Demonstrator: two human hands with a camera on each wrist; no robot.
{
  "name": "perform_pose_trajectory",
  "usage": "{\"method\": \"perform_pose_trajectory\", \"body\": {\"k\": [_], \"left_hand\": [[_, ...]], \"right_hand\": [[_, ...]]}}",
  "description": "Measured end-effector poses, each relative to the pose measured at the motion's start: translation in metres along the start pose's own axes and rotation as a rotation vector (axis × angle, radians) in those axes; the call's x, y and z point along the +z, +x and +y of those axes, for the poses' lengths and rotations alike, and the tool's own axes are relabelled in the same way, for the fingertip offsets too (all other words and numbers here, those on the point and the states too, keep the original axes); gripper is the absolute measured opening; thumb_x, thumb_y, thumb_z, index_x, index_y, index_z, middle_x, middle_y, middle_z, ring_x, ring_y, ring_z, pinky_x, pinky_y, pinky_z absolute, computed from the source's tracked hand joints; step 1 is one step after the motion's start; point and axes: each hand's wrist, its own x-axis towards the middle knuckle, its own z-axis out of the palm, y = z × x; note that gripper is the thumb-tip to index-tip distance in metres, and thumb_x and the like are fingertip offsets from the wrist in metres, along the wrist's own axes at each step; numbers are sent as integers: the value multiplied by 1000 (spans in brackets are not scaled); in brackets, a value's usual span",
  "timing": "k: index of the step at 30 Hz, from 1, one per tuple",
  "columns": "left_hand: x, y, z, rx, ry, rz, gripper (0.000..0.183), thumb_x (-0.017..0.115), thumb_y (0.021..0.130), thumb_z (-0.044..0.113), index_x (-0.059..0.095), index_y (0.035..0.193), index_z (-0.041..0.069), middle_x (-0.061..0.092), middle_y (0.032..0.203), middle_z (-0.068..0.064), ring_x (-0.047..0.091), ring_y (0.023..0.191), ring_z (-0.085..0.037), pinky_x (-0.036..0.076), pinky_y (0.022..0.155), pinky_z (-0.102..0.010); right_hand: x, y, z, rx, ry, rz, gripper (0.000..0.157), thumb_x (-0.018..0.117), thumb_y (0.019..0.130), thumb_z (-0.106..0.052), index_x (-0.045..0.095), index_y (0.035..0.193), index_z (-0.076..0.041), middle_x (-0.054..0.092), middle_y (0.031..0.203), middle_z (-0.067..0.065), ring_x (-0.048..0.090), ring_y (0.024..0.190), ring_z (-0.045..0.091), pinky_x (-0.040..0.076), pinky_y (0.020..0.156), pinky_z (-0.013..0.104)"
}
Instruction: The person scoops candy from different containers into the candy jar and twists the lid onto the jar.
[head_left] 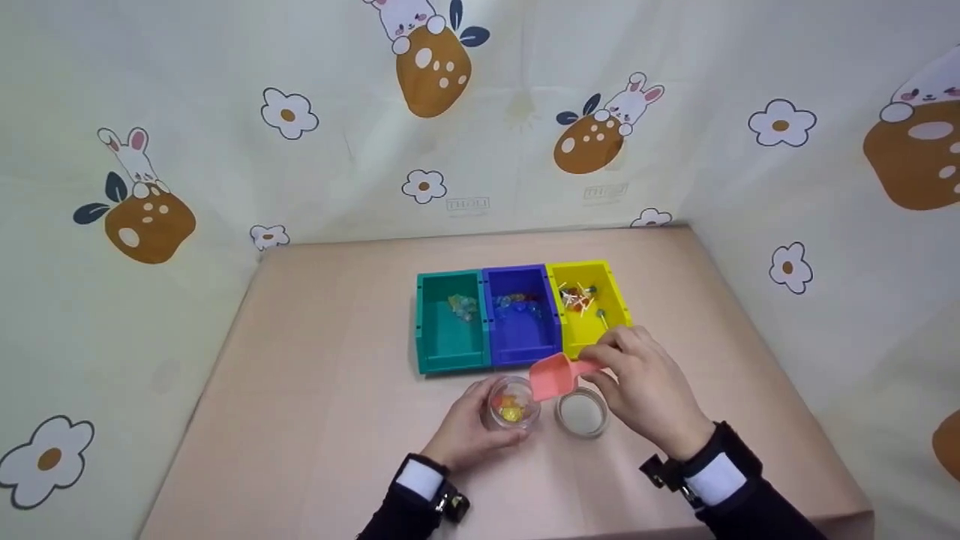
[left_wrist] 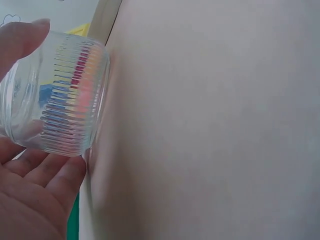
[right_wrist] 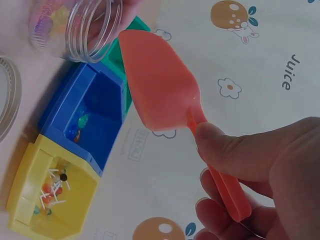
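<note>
A clear ribbed jar (head_left: pixel 514 405) stands on the table with small yellow, orange and red pieces at its bottom. My left hand (head_left: pixel 474 429) grips it from the left, thumb on one side and fingers on the other, as the left wrist view shows. My right hand (head_left: pixel 646 386) pinches the handle of a pink scoop (head_left: pixel 553 376) between thumb and fingers. The scoop's blade hangs above and just right of the jar's open mouth. In the right wrist view the scoop (right_wrist: pixel 160 82) shows its smooth underside; its inside is hidden there. A round lid (head_left: pixel 582 412) lies right of the jar.
Behind the jar stand three joined bins: a green bin (head_left: pixel 451 352) with pale translucent pieces, a blue bin (head_left: pixel 525 352) with coloured beads, and a yellow bin (head_left: pixel 613 289) with small white-stick pieces. A patterned cloth (head_left: pixel 510 150) hangs around the table (head_left: pixel 322 390).
</note>
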Motion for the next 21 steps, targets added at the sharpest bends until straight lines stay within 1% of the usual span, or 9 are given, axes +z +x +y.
{"method": "perform_pose_trajectory", "body": {"k": [5,9,12,14,17,19,21], "left_hand": [[-2,1,2,4,-2,-17,98,99,79,33,52,160,7,61,155,-15,54,148,-37,39,129,-63],[-8,1,5,8,6,-28,101,100,79,36,50,161,6,57,159,-16,51,152,-38,38,129,-64],[-14,1,8,11,15,-28,101,98,81,40,49,163,5,55,161,-17,49,154,-39,39,129,-63],[-19,1,11,17,21,-13,97,95,85,44,50,162,5,55,160,-17,50,154,-39,41,128,-61],[-28,2,14,37,3,46,77,82,98,43,54,160,6,58,157,-16,53,151,-38,44,127,-58],[-34,4,16,59,-8,119,63,71,106,41,58,157,6,60,154,-16,56,148,-37,47,124,-56],[-40,6,17,83,-13,209,51,62,112,37,62,154,7,63,149,-15,59,144,-35,52,120,-54]], "right_hand": [[0,0,2,24,2,-9,23,93,89,-17,84,108,-10,66,101,2,58,100,24,56,87,38],[-1,2,5,35,5,6,25,94,87,-17,84,108,-9,67,102,3,59,100,25,57,88,40],[-1,3,7,43,23,34,25,95,86,-15,83,107,-9,67,101,4,59,100,26,57,87,40],[-1,4,8,54,37,56,25,95,85,-14,83,106,-8,67,100,4,59,99,26,56,86,41],[0,5,11,69,56,89,25,96,84,-13,84,106,-7,67,98,4,60,98,27,54,85,41],[1,5,14,78,63,108,27,97,84,-13,84,106,-6,69,98,5,61,97,27,52,84,42],[1,6,15,91,75,124,27,97,84,-13,84,107,-5,69,98,5,61,97,27,51,84,42]]}}
